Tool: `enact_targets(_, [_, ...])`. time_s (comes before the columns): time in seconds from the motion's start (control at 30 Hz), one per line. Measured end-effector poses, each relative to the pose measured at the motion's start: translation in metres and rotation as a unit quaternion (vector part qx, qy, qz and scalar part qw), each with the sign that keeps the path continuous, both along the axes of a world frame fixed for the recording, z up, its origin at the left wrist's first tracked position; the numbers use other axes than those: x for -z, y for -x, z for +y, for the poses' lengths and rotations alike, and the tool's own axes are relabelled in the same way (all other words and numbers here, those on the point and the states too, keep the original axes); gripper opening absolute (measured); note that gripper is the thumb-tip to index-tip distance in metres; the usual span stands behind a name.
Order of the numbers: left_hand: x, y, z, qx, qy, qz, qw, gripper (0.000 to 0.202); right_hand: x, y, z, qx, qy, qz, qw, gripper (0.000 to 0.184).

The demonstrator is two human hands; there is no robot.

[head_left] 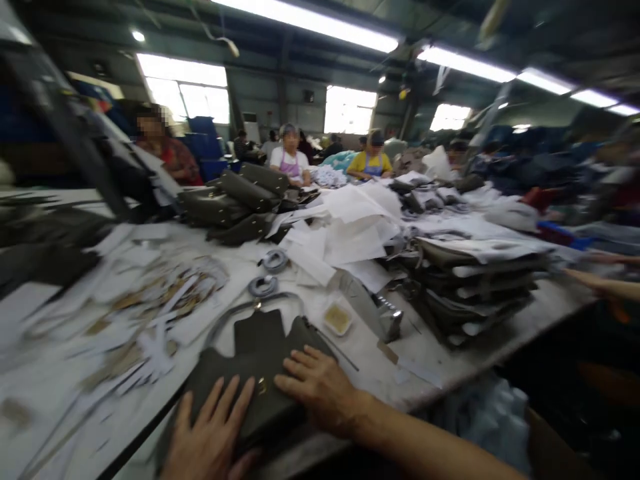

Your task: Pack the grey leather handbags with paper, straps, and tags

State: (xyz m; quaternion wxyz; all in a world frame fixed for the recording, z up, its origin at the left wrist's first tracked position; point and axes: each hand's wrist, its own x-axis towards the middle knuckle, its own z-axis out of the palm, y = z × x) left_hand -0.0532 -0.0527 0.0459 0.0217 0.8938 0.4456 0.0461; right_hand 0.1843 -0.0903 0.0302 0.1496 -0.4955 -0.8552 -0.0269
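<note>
A dark olive handbag (260,343) lies flat at the table's near edge, with a gold clasp (261,385) on its front and a curved handle at its far side. My left hand (210,427) rests on the bag's near left part, fingers spread. On the right part, close to the clasp, my right hand (317,387) lies with its fingers stretched out. Both palms face down on the bag, and neither hand grips anything. Just beyond the handle sit two coiled grey straps (263,287).
A small tray of yellowish bits (337,318) and a grey metal tool (367,303) lie right of the bag. Stacked dark bag pieces (480,290) stand further right. Paper scraps (155,307) cover the left. White sheets (345,220) pile up behind. Co-workers (290,160) sit across.
</note>
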Motion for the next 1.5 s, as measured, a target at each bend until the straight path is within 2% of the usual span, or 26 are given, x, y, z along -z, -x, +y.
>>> enact_targets(0.1, [-0.002, -0.005, -0.004, 0.003, 0.021, 0.064, 0.998, 0.071, 0.026, -0.005, -0.006, -0.003, -0.034, 0.046, 0.998, 0.046])
enact_targets(0.2, [0.001, -0.007, -0.007, 0.017, 0.041, 0.050, 0.998, 0.056, 0.035, -0.007, -0.009, -0.011, -0.048, 0.052, 0.997, 0.054])
enact_targets(0.33, [0.004, -0.012, -0.016, 0.033, 0.019, 0.021, 0.999, 0.044, 0.012, 0.002, -0.003, -0.010, 0.019, 0.007, 1.000, 0.045])
enact_targets(0.4, [0.000, -0.014, -0.016, 0.051, 0.002, 0.020, 0.998, 0.040, 0.001, 0.009, 0.006, -0.012, 0.030, -0.015, 0.999, 0.043])
enact_targets(0.47, [-0.007, -0.014, -0.013, 0.074, 0.000, 0.029, 0.997, 0.038, -0.003, 0.014, 0.016, -0.027, 0.028, -0.020, 0.999, 0.045])
enact_targets(0.53, [-0.016, -0.008, -0.008, 0.088, -0.004, 0.043, 0.995, 0.050, -0.002, 0.015, 0.024, -0.046, 0.037, -0.017, 0.998, 0.051])
enact_targets(0.63, [-0.026, 0.006, -0.003, 0.074, -0.019, 0.059, 0.995, 0.078, 0.001, 0.010, 0.030, -0.066, 0.066, -0.016, 0.996, 0.055])
enact_targets(0.7, [-0.026, 0.012, 0.001, 0.062, -0.014, 0.060, 0.996, 0.079, -0.003, 0.008, 0.031, -0.076, 0.082, -0.018, 0.994, 0.056])
enact_targets(0.73, [-0.025, 0.013, 0.002, 0.061, -0.004, 0.058, 0.996, 0.073, -0.006, 0.008, 0.032, -0.078, 0.088, -0.022, 0.993, 0.057])
enact_targets(0.83, [-0.018, 0.010, 0.007, 0.049, 0.027, 0.055, 0.997, 0.042, -0.014, 0.012, 0.036, -0.074, 0.098, -0.049, 0.991, 0.053])
enact_targets(0.87, [-0.014, 0.007, 0.008, 0.041, 0.031, 0.055, 0.997, 0.037, -0.015, 0.013, 0.037, -0.071, 0.097, -0.059, 0.991, 0.051])
enact_targets(1.0, [0.011, 0.003, 0.006, 0.031, -0.026, 0.051, 0.998, 0.042, -0.001, 0.016, 0.033, -0.068, 0.042, -0.088, 0.993, 0.048])
enact_targets(1.13, [0.044, 0.010, -0.001, 0.049, -0.146, 0.032, 0.988, 0.047, 0.023, 0.014, 0.016, -0.064, -0.084, -0.086, 0.991, 0.051])
enact_targets(1.2, [0.055, 0.016, -0.003, 0.066, -0.190, 0.019, 0.979, 0.048, 0.029, 0.008, 0.009, -0.068, -0.128, -0.084, 0.986, 0.053])
enact_targets(1.33, [0.062, 0.022, 0.001, 0.057, -0.214, 0.012, 0.975, 0.054, 0.028, -0.018, 0.010, -0.090, -0.130, -0.118, 0.980, 0.064])
enact_targets(1.5, [0.060, 0.028, 0.005, 0.050, -0.160, -0.013, 0.986, 0.063, 0.041, -0.041, 0.009, -0.075, -0.125, -0.113, 0.983, 0.066])
